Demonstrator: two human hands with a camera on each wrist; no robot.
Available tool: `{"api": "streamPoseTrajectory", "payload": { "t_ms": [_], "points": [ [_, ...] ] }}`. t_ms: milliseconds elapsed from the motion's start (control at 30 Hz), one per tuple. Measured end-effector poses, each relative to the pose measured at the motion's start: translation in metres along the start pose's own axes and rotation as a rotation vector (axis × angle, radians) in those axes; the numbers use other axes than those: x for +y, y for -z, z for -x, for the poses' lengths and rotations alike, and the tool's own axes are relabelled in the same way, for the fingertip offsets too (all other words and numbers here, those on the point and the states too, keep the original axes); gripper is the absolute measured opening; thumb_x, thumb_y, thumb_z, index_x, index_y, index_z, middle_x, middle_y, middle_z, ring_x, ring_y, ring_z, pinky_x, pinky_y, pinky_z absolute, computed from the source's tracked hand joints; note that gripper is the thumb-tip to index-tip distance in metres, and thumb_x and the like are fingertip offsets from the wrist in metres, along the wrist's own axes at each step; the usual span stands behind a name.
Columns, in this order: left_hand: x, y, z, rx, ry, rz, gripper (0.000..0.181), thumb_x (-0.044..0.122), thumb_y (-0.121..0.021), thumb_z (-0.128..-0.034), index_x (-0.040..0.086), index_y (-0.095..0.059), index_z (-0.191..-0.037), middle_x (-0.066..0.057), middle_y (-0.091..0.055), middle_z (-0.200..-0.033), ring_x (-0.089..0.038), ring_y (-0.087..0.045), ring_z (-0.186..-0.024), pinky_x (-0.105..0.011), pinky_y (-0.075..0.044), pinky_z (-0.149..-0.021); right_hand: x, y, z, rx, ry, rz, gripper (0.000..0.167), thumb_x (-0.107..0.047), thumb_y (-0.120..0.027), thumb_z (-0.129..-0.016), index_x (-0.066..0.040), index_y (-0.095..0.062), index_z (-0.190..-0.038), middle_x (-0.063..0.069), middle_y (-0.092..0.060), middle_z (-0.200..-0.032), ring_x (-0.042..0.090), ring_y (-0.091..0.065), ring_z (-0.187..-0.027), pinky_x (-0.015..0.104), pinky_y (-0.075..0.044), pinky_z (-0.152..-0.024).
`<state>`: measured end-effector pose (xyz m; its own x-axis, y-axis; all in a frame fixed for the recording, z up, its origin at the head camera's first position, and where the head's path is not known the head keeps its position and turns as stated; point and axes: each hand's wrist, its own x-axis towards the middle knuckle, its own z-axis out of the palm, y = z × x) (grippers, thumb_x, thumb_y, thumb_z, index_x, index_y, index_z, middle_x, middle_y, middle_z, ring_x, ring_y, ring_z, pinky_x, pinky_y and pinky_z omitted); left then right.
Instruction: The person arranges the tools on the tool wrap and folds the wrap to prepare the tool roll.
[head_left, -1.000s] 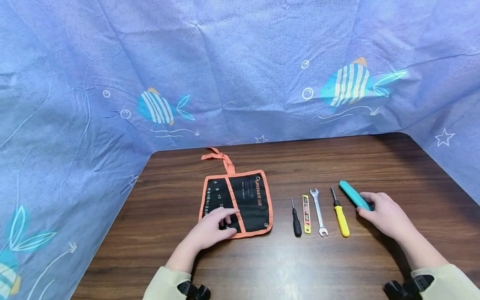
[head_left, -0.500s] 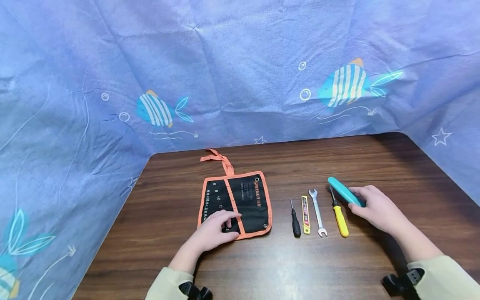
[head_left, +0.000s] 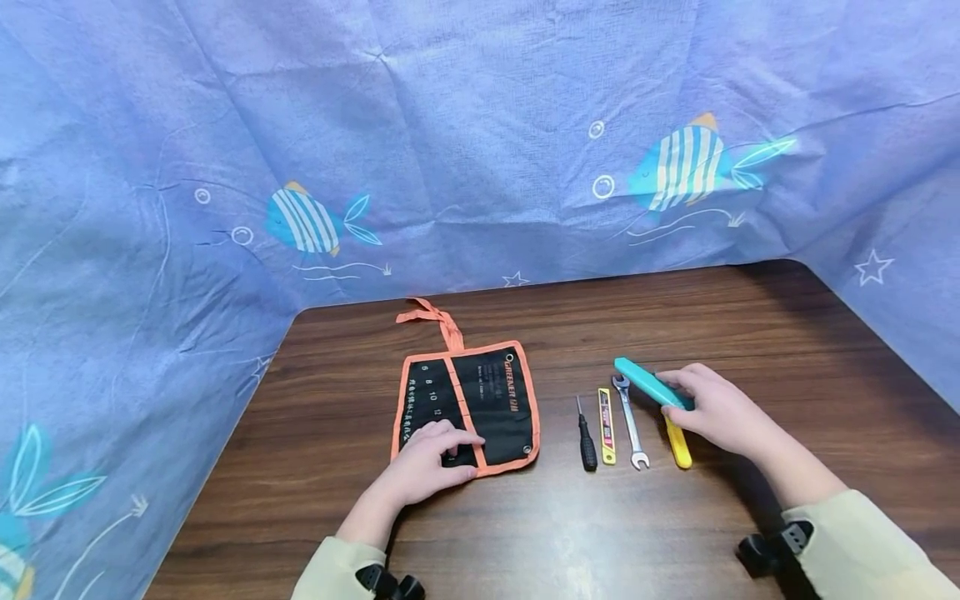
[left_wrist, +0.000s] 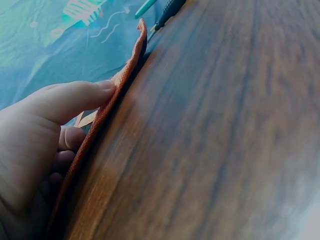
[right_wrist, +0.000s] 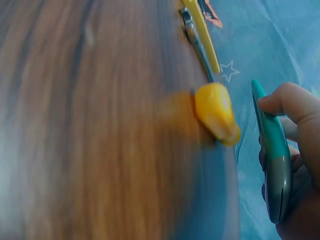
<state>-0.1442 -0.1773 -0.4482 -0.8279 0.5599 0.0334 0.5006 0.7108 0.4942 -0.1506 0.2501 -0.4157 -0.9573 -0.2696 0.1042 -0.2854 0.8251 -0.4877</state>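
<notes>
In the head view my right hand [head_left: 712,408] holds a slim teal-and-grey tool [head_left: 643,382] above the table, its exact kind unclear. The right wrist view shows the thumb on the teal half of the tool [right_wrist: 272,135] and fingers behind it. Below it a yellow-handled screwdriver [head_left: 678,446] is partly hidden. The tool's far end reaches over the head of an open-end wrench [head_left: 630,425]. My left hand [head_left: 427,462] rests with loosely bent fingers on the near part of a black tool pouch [head_left: 495,400]; in the left wrist view its thumb touches the orange trim [left_wrist: 105,107].
Left of the wrench lie a narrow yellow labelled strip [head_left: 607,427] and a black-handled screwdriver [head_left: 587,442]. The pouch's orange tie [head_left: 442,321] stretches toward the back. A blue fish-print cloth [head_left: 480,167] hangs behind the brown wooden table [head_left: 570,325].
My right hand has carried the teal-and-grey tool leftward, from right of the yellow screwdriver to above it and the wrench's head. The left hand stays on the pouch.
</notes>
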Motion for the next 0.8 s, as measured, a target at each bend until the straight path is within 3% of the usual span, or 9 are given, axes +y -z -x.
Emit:
{"api": "streamPoseTrajectory", "payload": {
  "t_ms": [367, 567, 800],
  "points": [
    [0.003, 0.001, -0.002, -0.033, 0.006, -0.013, 0.037, 0.053, -0.060, -0.0850, 0.040, -0.060, -0.120, 0.015, -0.043, -0.082, -0.007, -0.039, -0.076, -0.030, -0.032, -0.071, -0.020, -0.006, -0.013, -0.028, 0.057, -0.006, 0.046, -0.019, -0.069, -0.081, -0.001, -0.059, -0.122, 0.007, -0.052, -0.099, 0.018, -0.048, -0.079, 0.034, -0.041, -0.066],
    [0.004, 0.000, -0.001, -0.056, 0.014, -0.018, 0.033, 0.054, -0.059, -0.0858, 0.043, -0.062, -0.116, 0.014, -0.041, -0.080, -0.008, -0.037, -0.073, -0.030, -0.031, -0.070, -0.031, -0.014, -0.019, -0.037, 0.106, -0.018, 0.044, -0.017, -0.069, -0.080, -0.003, -0.060, -0.120, 0.006, -0.053, -0.099, 0.017, -0.048, -0.080, 0.035, -0.042, -0.068],
    [0.003, 0.000, -0.001, -0.040, 0.010, -0.035, 0.031, 0.052, -0.060, -0.0856, 0.043, -0.062, -0.115, 0.015, -0.041, -0.081, -0.007, -0.038, -0.076, -0.030, -0.030, -0.071, -0.041, -0.021, -0.022, -0.054, 0.161, -0.021, 0.042, -0.015, -0.068, -0.079, -0.003, -0.061, -0.118, 0.005, -0.054, -0.101, 0.016, -0.049, -0.082, 0.035, -0.043, -0.069]
  ]
}}
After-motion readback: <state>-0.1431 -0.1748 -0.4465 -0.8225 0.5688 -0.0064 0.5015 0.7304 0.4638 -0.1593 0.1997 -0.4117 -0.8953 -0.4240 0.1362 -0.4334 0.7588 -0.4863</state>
